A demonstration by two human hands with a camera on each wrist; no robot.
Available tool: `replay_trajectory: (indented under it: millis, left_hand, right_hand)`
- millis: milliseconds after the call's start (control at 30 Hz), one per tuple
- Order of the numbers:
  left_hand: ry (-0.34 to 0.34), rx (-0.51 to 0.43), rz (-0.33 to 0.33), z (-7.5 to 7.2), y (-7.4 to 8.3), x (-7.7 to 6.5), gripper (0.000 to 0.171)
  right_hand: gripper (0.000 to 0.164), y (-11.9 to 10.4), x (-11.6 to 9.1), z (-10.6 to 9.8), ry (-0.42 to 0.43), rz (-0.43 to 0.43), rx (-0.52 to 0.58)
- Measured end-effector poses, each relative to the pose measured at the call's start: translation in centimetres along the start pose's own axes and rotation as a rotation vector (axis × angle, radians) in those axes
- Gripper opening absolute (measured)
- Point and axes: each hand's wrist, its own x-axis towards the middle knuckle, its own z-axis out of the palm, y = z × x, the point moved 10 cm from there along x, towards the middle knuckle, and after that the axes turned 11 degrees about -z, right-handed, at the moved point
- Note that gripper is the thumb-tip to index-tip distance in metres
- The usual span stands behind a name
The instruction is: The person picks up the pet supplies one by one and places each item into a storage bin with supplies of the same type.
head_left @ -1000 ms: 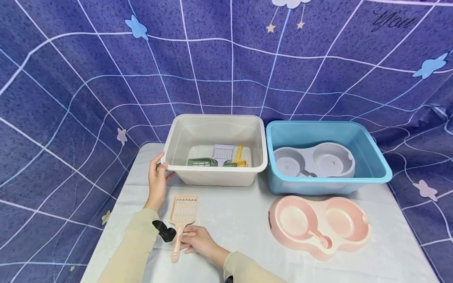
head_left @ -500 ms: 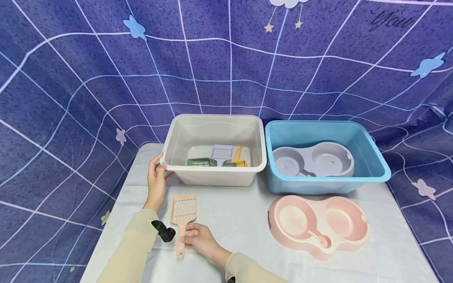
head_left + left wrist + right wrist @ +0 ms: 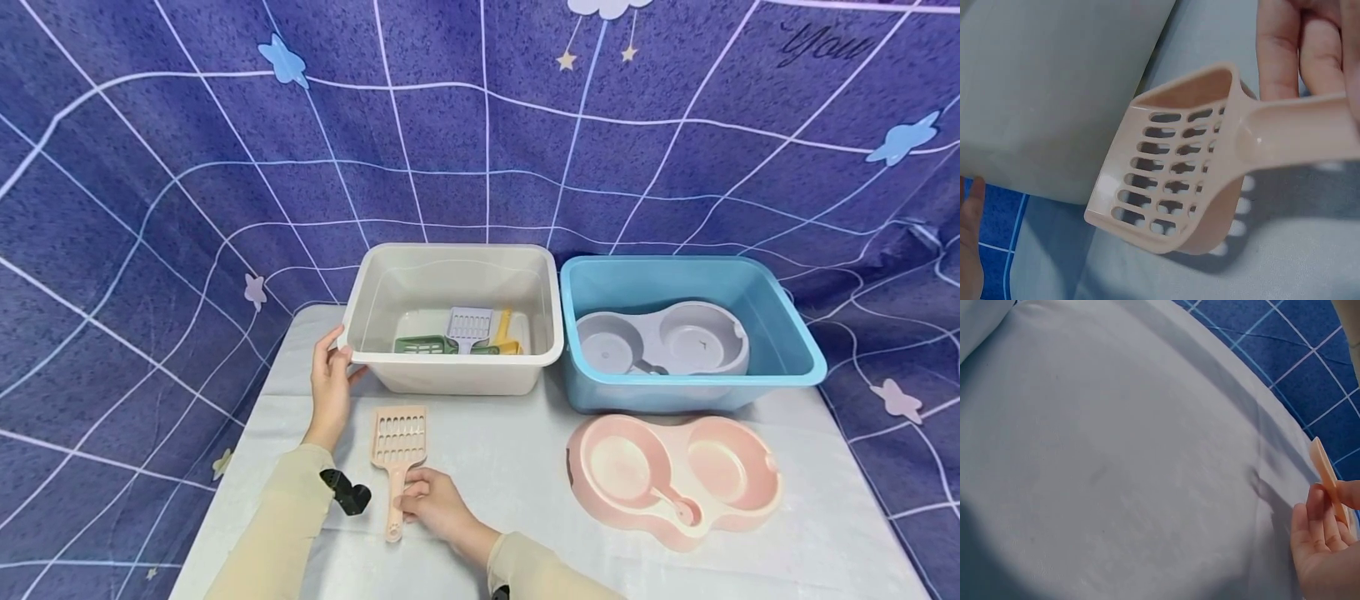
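My right hand (image 3: 437, 505) pinches the handle of a peach litter scoop (image 3: 401, 437) with thumb and fingers. The scoop's slotted head points away, toward the light grey litter box (image 3: 450, 377); in the left wrist view the scoop (image 3: 1172, 169) is above the table, its shadow below. My left hand (image 3: 331, 385) rests against that box's front left corner, fingers at the rim and side. Inside the box lie a lilac scoop (image 3: 471, 321), a green scoop (image 3: 420, 344) and a yellow scoop (image 3: 507, 333). In the right wrist view my right hand (image 3: 1329, 540) and the scoop's handle (image 3: 1325, 469) show at the edge.
Right of the grey box stands a blue litter box (image 3: 697, 394) with a grey double pet bowl (image 3: 654, 333) inside. A pink double pet bowl (image 3: 678, 467) sits in front of it. A white cloth (image 3: 510, 483) covers the table; a patterned blue curtain (image 3: 450, 125) hangs behind.
My right hand has moved slightly right with the peach scoop, and the scoop's head has turned to face more squarely upward. My left hand stays at the grey box's corner.
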Motion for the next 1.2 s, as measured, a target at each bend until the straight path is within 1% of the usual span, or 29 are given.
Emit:
replay_trajectory:
  millis: [267,500,600,767,900,1033,1200]
  left_hand:
    - [-0.004,0.016,-0.008,-0.1,-0.2,-0.2,0.047]
    - [0.001,0.027,-0.017,-0.3,-0.4,-0.3,0.047]
    - [0.004,0.025,-0.019,-0.5,-1.2,0.4,0.047]
    - [0.028,0.019,-0.015,-1.1,-2.7,1.6,0.046]
    - [0.042,0.017,0.007,-1.1,-2.8,1.8,0.045]
    - [0.041,0.010,0.018,-1.1,-2.7,1.9,0.044]
    - [0.036,0.010,0.010,-1.0,-2.7,2.0,0.044]
  right_hand:
    - [0.037,-0.9,-0.6,-0.7,0.000,0.009,-0.045]
    - [0.039,-1.8,-0.5,-1.6,-0.031,-0.038,-0.037]
    - [0.040,-2.3,-0.6,-2.1,-0.040,-0.045,-0.051]
    - [0.042,-3.2,-0.9,-3.1,-0.054,-0.057,-0.056]
    - [0.044,-3.6,-1.2,-3.9,-0.057,-0.064,-0.053]
    - [0.043,-4.1,-1.5,-4.5,-0.058,-0.072,-0.049]
    - [0.045,-4.8,-1.9,-5.1,-0.070,-0.072,-0.102]
